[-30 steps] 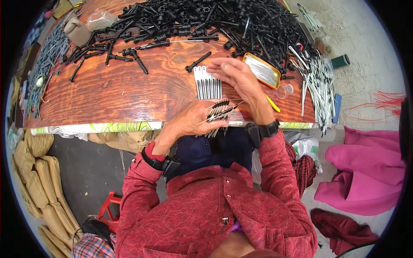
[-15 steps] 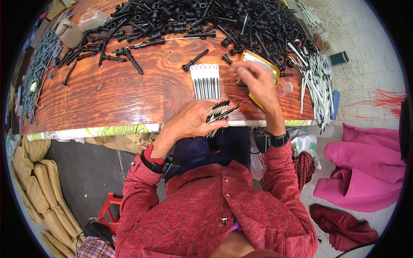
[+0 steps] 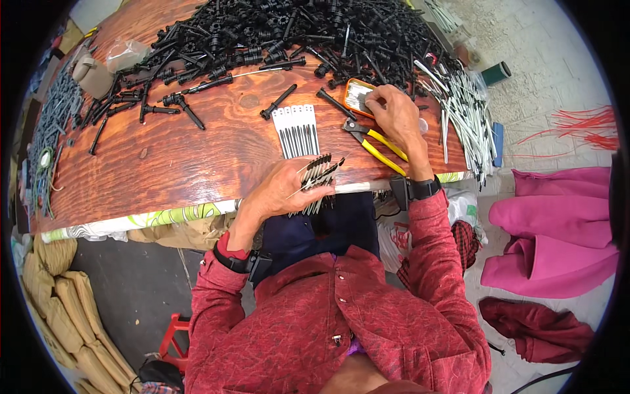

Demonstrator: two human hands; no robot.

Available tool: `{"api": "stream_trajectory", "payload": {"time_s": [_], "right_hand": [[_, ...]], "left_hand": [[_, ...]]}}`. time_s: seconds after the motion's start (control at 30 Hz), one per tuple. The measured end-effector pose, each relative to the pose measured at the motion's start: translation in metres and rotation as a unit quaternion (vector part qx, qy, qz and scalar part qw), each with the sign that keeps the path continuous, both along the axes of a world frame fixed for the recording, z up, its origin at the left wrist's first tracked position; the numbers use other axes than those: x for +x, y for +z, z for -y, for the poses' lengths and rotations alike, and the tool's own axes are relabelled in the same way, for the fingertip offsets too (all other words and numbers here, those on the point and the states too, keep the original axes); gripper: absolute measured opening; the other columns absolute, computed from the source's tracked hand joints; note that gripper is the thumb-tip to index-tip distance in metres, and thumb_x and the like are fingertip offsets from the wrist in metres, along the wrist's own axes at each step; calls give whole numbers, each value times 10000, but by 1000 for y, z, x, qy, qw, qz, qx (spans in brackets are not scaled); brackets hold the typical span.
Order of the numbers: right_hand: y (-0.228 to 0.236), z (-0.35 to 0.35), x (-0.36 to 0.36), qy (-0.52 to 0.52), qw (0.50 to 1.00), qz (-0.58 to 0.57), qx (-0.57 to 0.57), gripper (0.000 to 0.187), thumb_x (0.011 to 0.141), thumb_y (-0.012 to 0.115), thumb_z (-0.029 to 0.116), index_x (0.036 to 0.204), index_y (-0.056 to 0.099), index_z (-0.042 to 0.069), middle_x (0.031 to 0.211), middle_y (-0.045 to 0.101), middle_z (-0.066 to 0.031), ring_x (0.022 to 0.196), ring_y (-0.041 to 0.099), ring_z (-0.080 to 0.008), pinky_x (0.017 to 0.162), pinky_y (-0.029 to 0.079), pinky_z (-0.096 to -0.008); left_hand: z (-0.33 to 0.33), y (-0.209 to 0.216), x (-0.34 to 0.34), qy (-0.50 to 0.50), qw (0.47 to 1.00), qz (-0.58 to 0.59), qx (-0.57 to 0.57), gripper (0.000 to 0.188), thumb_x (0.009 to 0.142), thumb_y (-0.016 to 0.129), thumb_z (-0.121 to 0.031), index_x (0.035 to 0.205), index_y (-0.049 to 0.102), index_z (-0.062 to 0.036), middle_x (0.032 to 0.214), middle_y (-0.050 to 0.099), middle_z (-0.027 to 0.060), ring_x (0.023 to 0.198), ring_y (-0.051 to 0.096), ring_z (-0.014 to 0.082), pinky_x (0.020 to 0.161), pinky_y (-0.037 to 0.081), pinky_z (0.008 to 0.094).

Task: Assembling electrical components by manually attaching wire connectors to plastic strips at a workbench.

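Observation:
My left hand (image 3: 283,188) is closed round a fanned bundle of thin pale strips with black ends (image 3: 317,176), just over the table's near edge. My right hand (image 3: 398,117) is bent over a small orange-rimmed tin (image 3: 357,94) of thin whitish pieces. Its thumb and fingertips are pressed together at the tin's right side; what they pinch, if anything, is hidden. Below that hand lie cutting pliers with yellow handles (image 3: 377,146). Between my hands sits a row of white tabs with holes and dark slim rods (image 3: 295,130).
A big heap of black plastic parts (image 3: 262,33) covers the table's far side. White rods with black ends (image 3: 467,121) are piled at the right, grey parts (image 3: 56,108) at the left. A beige container (image 3: 93,75) stands far left. Pink cloth (image 3: 551,230) lies right of the table.
My right hand has moved from above the pliers to the tin, its fingertips now at the contents. The pliers show more fully. My left hand keeps its bundle; the whole view has shifted slightly.

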State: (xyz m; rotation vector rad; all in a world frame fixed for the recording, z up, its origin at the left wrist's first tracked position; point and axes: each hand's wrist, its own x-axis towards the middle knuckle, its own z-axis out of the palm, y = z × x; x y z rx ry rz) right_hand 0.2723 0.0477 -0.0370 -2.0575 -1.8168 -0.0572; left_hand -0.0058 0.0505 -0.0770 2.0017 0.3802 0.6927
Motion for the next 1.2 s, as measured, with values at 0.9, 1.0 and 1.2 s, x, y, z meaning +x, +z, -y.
{"api": "stream_trajectory", "payload": {"time_s": [0.9,1.0,1.2], "right_hand": [[-3,9,-68,184,979,-34,86,64,850,645,82,911,665,81,844,633,-81,821,613,-284,715,486,-384],[-23,6,-86,221,969,-85,68,93,849,640,71,934,674,86,836,620,-81,821,610,-284,717,489,-373],[-34,3,-97,197,974,-83,69,108,849,635,64,948,677,78,835,613,-84,824,613,-284,713,494,-367]], "left_hand": [[-7,5,-35,32,993,-96,-60,268,809,771,-214,994,660,-56,949,683,41,903,627,219,855,486,343],[-12,-10,-35,9,998,-60,18,367,811,753,-320,1069,666,-73,923,679,148,787,653,339,695,510,400],[-11,-6,-36,4,997,-70,-20,319,806,760,-264,1038,664,-68,969,682,120,856,655,304,764,513,379]]}}
